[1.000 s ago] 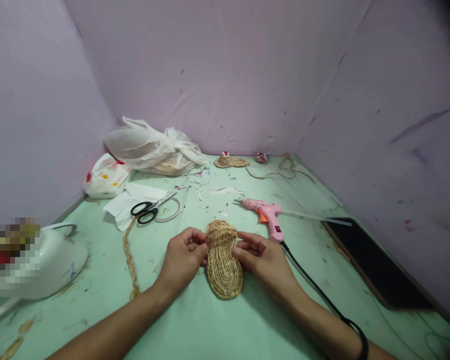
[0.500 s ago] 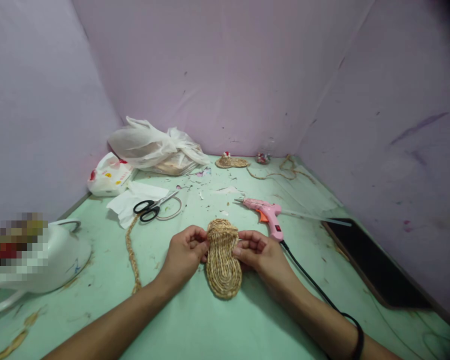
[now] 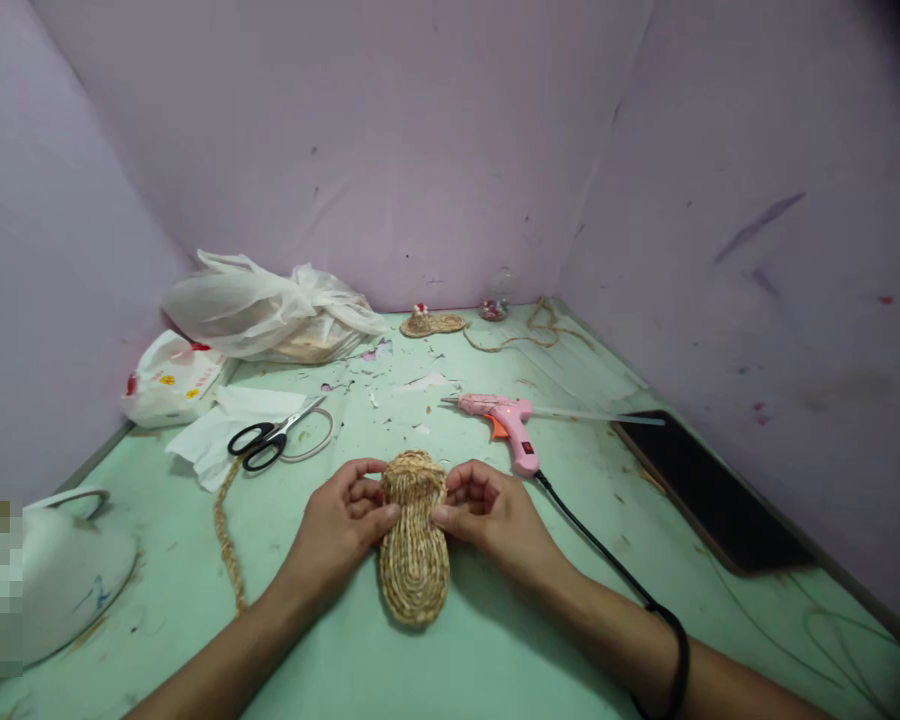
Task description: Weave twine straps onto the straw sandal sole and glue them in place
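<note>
Gripping a small woven straw slipper (image 3: pixel 414 560) from both sides: left hand (image 3: pixel 337 525) curled against its left edge, thumb pressed on the weave; right hand (image 3: pixel 487 510) pinching the right edge by the toe strap. Lying flat on the pale green tabletop (image 3: pixel 495 650) between the two hands, toe end pointing away, sole coiled in oval rows of rough tan braid. Just beyond the right hand, a pink glue gun (image 3: pixel 504 425) on its side, with its black cable (image 3: pixel 600 560) trailing back along the right forearm. Left of the left hand, a loose braided cord (image 3: pixel 229 540) running up to black-handled scissors (image 3: pixel 270 440) on white tissue (image 3: pixel 221 425). Farther right, a flat dark slab (image 3: pixel 709 490) by the wall. At the back, crumpled translucent plastic bags (image 3: pixel 262 310) and a second straw sole (image 3: pixel 433 323), well apart from the hands.
</note>
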The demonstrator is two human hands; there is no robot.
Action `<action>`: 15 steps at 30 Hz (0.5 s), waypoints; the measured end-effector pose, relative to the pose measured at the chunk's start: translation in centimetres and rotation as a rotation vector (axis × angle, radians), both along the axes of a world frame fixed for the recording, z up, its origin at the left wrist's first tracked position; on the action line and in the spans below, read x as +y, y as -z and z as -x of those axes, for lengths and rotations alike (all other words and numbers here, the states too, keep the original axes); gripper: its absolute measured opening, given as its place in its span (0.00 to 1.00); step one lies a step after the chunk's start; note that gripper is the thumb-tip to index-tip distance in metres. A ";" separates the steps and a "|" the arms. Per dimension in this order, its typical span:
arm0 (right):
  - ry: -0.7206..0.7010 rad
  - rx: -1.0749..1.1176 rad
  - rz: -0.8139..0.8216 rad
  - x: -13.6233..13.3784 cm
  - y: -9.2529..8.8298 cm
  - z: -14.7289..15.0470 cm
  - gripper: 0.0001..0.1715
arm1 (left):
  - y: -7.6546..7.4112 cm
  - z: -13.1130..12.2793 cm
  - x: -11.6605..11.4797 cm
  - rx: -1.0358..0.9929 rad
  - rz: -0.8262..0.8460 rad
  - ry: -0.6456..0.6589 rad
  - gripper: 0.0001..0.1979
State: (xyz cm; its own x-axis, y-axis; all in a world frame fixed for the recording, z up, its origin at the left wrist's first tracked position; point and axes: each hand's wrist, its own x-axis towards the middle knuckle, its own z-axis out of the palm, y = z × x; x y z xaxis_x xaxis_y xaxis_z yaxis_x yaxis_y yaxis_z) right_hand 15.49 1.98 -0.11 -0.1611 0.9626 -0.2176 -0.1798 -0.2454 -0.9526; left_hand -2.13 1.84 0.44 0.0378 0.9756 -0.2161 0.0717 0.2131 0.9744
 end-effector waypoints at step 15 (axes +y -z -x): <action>-0.218 -0.438 -0.260 -1.5 -1.3 0.1 0.06 | -2.2 0.5 1.2 0.036 0.126 0.381 0.13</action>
State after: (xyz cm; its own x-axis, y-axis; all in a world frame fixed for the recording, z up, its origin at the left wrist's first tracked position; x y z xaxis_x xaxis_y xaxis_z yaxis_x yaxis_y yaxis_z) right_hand 15.40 0.52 1.24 -0.3106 0.9480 -0.0690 0.2757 0.0203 -0.9610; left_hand -2.63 3.05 2.64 0.3817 0.8591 -0.3408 0.2025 0.2821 0.9378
